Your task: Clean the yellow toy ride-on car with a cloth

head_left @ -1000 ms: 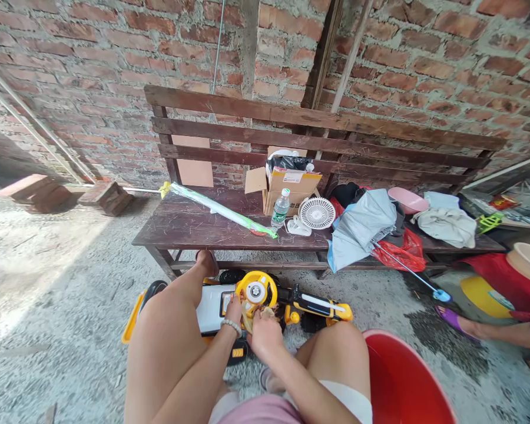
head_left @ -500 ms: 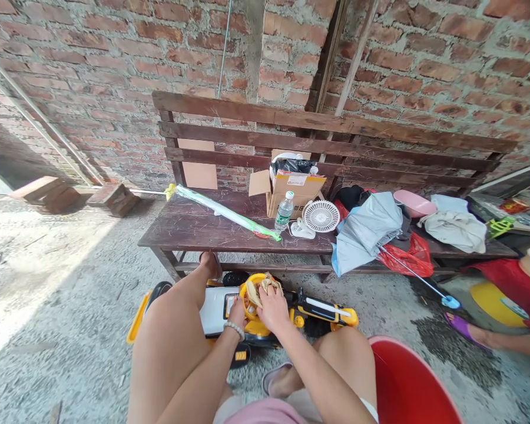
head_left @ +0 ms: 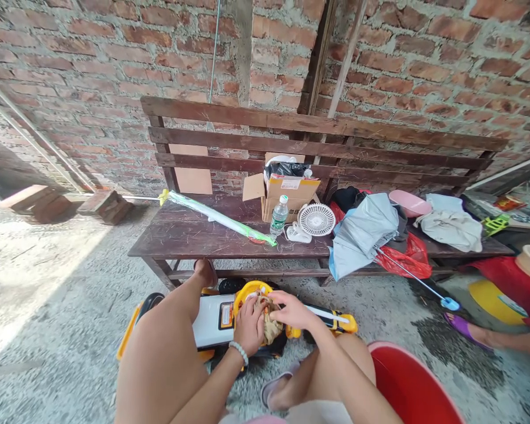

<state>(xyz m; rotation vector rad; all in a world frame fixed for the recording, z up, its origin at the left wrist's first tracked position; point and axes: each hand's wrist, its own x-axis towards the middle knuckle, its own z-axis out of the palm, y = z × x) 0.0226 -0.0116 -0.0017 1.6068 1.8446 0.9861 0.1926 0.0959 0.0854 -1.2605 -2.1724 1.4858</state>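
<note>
A tan, stained cloth (head_left: 271,331) lies bunched over the middle of a yellow steering wheel (head_left: 242,290) on a ride-on toy vehicle (head_left: 207,318) between my knees. My left hand (head_left: 249,325), with a beaded bracelet at the wrist, grips the cloth's left side, fingers bent over it beside the wheel rim. From the right, my right hand (head_left: 292,309) holds the cloth with thumb and fingers curled; its fingertips are partly hidden. The toy has a white seat part and a yellow and black arm (head_left: 331,318) extending right.
A red bucket (head_left: 413,377) stands by my right knee. On the wooden bench (head_left: 194,229) lie a wrapped long item, a water bottle (head_left: 279,215), a small fan (head_left: 317,219), a cardboard box (head_left: 287,197) and an umbrella (head_left: 364,229). Another person's foot (head_left: 463,330) is at right.
My left hand has come off the wheel's left side onto the cloth. My right hand has shifted right, and the cloth now hangs lower over the wheel. The view has moved slightly.
</note>
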